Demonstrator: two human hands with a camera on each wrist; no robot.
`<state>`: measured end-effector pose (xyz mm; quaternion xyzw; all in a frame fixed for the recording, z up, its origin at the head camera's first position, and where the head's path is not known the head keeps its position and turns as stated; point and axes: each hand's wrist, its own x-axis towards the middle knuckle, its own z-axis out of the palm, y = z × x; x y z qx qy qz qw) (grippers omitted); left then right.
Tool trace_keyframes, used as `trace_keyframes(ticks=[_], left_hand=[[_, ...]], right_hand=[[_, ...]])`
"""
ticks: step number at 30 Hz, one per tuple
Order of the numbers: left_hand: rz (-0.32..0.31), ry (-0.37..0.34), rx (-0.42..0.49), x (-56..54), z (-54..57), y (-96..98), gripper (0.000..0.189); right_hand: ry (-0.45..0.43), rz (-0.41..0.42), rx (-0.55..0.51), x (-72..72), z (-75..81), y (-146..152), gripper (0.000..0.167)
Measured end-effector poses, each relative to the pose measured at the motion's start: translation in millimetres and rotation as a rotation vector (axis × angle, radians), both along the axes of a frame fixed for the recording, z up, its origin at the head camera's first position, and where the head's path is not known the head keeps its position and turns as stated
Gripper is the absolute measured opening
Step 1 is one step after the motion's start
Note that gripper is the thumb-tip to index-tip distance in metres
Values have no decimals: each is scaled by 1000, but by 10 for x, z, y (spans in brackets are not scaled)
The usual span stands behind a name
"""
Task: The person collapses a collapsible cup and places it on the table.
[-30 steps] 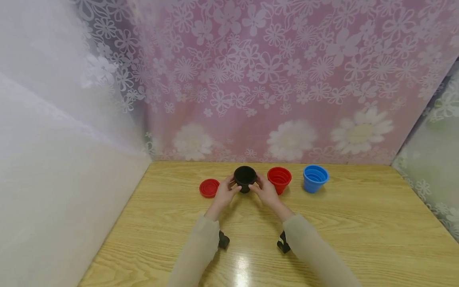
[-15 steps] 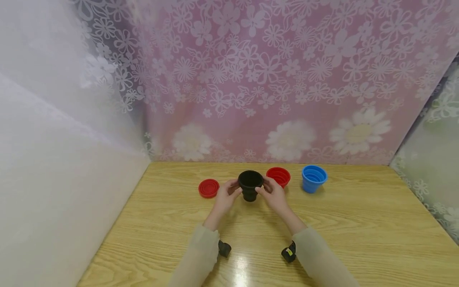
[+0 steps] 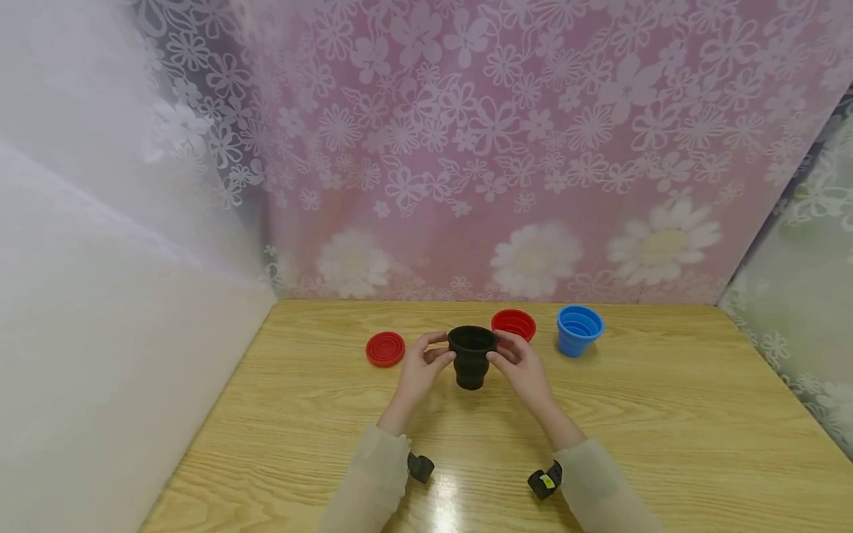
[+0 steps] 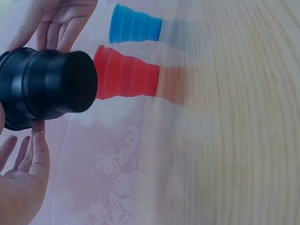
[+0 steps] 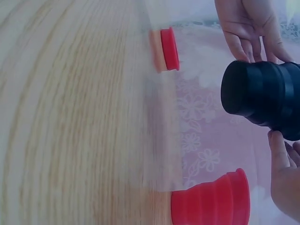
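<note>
Between both hands a black collapsible cup [image 3: 470, 366] is held upright off the table, drawn out to full height, its ribbed side and flat base showing in both wrist views. My left hand [image 3: 417, 370] pinches its rim from the left with thumb and fingers. From the other side my right hand [image 3: 528, 372] grips the rim the same way. Behind the right hand stands an extended red collapsible cup [image 3: 513, 323], partly hidden by the fingers. A flattened red collapsible cup [image 3: 385, 349] lies left of the left hand.
An extended blue collapsible cup [image 3: 578, 331] stands at the back right of the wooden table [image 3: 300, 429]. A pink floral curtain [image 3: 426, 244] hangs along the back edge. White sheeting [image 3: 133, 333] bounds the left side.
Both hands have brought the black cup nearer to me, slightly right and up off the table. It looks taller now. The red and blue cups keep their places.
</note>
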<state>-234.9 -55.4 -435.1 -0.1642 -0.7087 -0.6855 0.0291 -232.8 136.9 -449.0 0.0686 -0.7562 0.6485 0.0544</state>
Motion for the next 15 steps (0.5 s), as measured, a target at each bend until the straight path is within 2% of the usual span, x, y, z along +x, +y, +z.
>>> trace_keyframes(ticks=[7, 12, 15], left_hand=[[-9, 73, -17, 13, -16, 11, 36], [-15, 61, -27, 14, -16, 9, 34], [-14, 36, -32, 11, -8, 5, 33]], right_hand=[[44, -29, 36, 33, -7, 24, 43], [51, -17, 15, 35, -3, 38, 40], [75, -7, 53, 37, 5, 54, 40]])
